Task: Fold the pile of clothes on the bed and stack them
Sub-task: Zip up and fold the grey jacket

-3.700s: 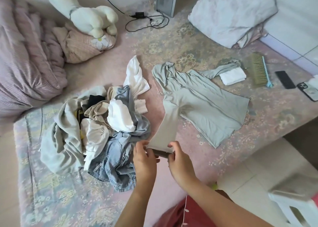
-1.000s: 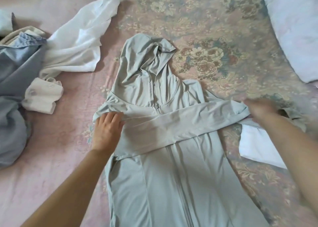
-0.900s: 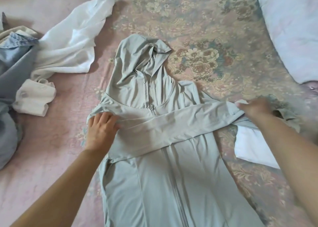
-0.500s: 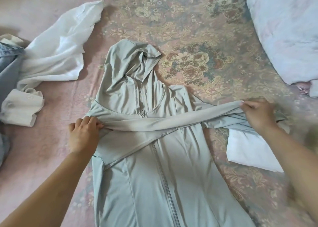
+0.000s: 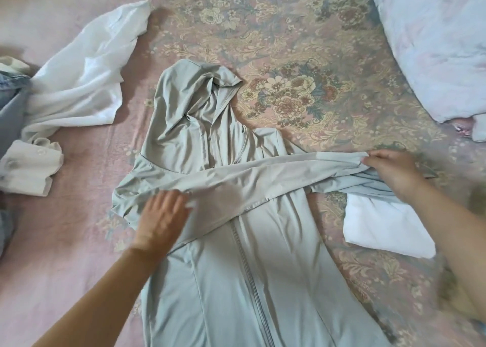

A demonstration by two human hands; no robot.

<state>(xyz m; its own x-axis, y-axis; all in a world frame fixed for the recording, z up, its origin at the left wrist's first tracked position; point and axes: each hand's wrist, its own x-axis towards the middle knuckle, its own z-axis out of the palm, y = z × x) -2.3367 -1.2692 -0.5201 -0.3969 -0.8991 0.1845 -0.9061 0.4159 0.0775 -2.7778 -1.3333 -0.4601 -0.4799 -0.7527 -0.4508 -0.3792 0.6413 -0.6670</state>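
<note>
I am folding the grey hooded jacket (image 5: 244, 241), lying face up mid-bed (image 5: 302, 44): my left hand (image 5: 163, 217) is pressing flat at eight o'clock, my right hand (image 5: 389, 169) pinching the crossed sleeve (image 5: 263, 175) at three o'clock. Next, I judge, the other sleeve needs folding in, then the body doubling up.

two bare forearms — no sleeves, rings or watch visible.

Left hand (image 5: 161, 219) flat, right hand (image 5: 389, 170) pinching
</note>
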